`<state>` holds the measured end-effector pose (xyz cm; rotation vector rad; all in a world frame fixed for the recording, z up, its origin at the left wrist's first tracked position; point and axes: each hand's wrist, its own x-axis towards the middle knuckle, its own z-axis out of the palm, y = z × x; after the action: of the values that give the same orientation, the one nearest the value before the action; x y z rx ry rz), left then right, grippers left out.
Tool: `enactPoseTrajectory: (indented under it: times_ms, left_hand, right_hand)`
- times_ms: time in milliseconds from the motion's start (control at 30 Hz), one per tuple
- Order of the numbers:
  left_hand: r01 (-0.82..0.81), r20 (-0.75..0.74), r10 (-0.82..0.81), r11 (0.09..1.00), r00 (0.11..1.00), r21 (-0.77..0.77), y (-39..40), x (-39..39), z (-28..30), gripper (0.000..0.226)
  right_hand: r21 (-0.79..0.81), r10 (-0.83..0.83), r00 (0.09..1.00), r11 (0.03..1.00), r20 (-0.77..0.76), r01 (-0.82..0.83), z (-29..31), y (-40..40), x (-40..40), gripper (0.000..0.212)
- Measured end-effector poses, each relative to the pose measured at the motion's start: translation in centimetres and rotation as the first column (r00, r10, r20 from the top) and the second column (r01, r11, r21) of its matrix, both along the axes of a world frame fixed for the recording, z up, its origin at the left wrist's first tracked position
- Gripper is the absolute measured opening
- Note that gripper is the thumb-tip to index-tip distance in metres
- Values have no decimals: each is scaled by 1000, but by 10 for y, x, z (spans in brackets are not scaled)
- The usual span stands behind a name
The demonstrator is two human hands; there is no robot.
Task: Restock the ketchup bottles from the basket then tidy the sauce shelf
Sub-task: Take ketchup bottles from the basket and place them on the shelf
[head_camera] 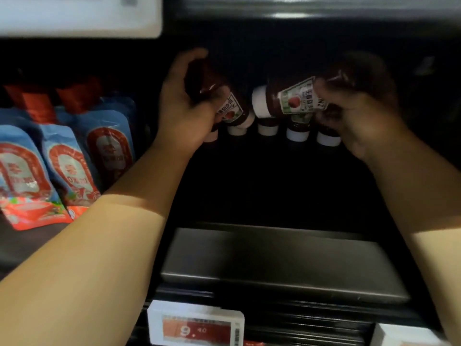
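Note:
Both my arms reach deep into a dark shelf bay. My left hand [184, 106] grips a dark red ketchup bottle [232, 108], held tilted with its white cap toward the lower right. My right hand [349, 113] grips another ketchup bottle [287, 98], held almost sideways with its white cap pointing left. Behind and below them a row of ketchup bottles [296, 132] stands cap-down at the back of the shelf; only their white caps and lower labels show. The basket is out of sight.
Blue and red sauce pouches [72, 166] stand in rows on the left part of the shelf. A bare metal shelf floor [274, 258] lies in front of the bottles. A price tag reading 9.40 [195, 325] sits on the shelf's front edge. Another shelf is overhead.

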<state>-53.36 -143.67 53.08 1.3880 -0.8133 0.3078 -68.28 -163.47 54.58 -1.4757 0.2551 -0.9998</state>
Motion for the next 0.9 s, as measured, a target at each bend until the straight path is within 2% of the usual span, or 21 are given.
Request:
enactPoseTrajectory:
  times_ms: [67,167,233,333,433,500,567,667,700,800,900]
  left_hand:
    - [-56,41,54,998,998,38,-1,-1,4,61]
    - [-52,36,50,997,998,54,-2,-2,8,57]
    - [27,48,-30,997,998,68,-1,-4,8,50]
    - [221,37,-231,958,972,181,2,-3,7,40]
    - [251,50,-284,907,958,337,2,-2,12,34]
    - [222,72,-270,894,960,388,0,-3,14,26]
    - [97,166,-181,903,969,418,-5,-6,16,22]
    - [-136,323,15,926,946,353,-13,-9,16,51]
    - [-164,343,43,929,938,333,-14,-10,16,51]
    - [-170,375,34,926,927,336,-14,-8,16,46]
    - [-151,361,11,920,932,361,-11,-6,17,48]
  right_hand:
    - [-83,-57,998,995,-26,54,9,-3,2,57]
    - [-233,-117,990,968,-83,95,21,-2,12,65]
    - [-234,-124,988,967,-93,99,26,0,20,70]
    - [-257,-63,992,966,-110,33,27,1,30,62]
    - [-304,-47,987,953,-152,-1,26,0,38,58]
    - [-325,-52,979,946,-197,-15,24,1,43,58]
    - [-341,-54,970,940,-236,-30,17,5,47,52]
    - [-337,-69,976,942,-206,-5,3,9,53,33]
    - [-337,-76,979,941,-192,7,0,11,55,34]
    - [-400,-122,979,915,-163,48,-3,16,57,58]
    - [-394,-138,975,917,-172,60,-5,12,54,64]
